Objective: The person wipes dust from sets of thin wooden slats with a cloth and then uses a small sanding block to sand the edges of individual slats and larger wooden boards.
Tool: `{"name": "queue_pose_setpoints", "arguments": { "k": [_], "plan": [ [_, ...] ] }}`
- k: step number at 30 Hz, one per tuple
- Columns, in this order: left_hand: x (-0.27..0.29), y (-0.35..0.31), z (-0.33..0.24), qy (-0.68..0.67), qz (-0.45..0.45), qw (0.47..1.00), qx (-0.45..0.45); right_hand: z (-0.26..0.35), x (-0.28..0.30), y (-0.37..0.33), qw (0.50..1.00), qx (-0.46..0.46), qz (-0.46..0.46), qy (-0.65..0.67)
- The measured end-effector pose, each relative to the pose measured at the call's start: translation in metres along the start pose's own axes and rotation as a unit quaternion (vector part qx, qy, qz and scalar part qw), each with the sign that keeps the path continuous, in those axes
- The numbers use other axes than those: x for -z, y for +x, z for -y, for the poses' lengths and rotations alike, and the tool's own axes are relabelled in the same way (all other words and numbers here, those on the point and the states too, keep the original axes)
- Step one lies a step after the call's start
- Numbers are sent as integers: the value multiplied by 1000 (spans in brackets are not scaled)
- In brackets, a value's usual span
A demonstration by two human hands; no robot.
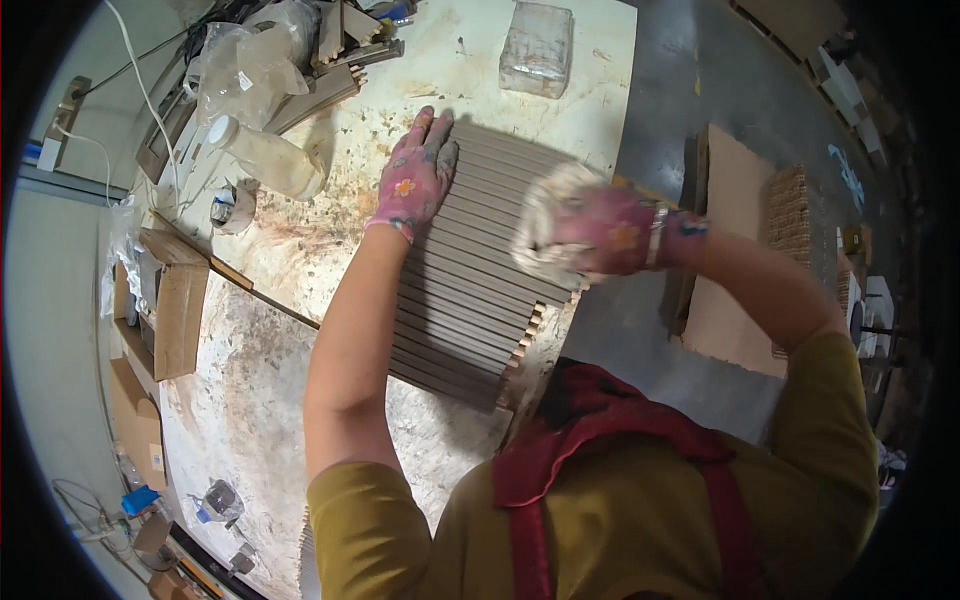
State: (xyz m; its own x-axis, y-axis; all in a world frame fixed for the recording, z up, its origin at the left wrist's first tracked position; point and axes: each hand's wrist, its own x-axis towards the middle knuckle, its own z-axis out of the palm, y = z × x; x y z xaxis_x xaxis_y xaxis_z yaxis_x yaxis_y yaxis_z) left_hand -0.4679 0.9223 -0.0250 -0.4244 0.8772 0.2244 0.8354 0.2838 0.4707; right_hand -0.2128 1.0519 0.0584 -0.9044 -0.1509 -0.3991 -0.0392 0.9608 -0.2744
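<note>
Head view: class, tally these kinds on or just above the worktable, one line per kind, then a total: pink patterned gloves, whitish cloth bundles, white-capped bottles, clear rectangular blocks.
Pink patterned gloves: 2
Whitish cloth bundle: 1
White-capped bottle: 1
Clear rectangular block: 1
Total: 5

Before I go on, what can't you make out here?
Head view, right hand: motion blur leaves its fingers, and how they grip the off-white rag, unclear.
Head view, grey slats: the part behind the rag and right hand is hidden.
Head view, ribbed grey piece: cut off by the lower edge, partly covered by the left sleeve.
</note>
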Motion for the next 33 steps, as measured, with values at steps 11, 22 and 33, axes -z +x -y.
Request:
{"name": "queue_pose_setpoints", "arguments": {
  "k": [11,22,33],
  "plan": [
    [57,20,-107,-410,-22,908,87,-47,49,65,743,96,-334,572],
    [61,31,-25,26,-109,984,-140,-52,-57,81,897,-206,-360,152],
    [62,8,-3,253,82,950,-164,-21,-51,87,885,-269,-370,89]
  ]
}}
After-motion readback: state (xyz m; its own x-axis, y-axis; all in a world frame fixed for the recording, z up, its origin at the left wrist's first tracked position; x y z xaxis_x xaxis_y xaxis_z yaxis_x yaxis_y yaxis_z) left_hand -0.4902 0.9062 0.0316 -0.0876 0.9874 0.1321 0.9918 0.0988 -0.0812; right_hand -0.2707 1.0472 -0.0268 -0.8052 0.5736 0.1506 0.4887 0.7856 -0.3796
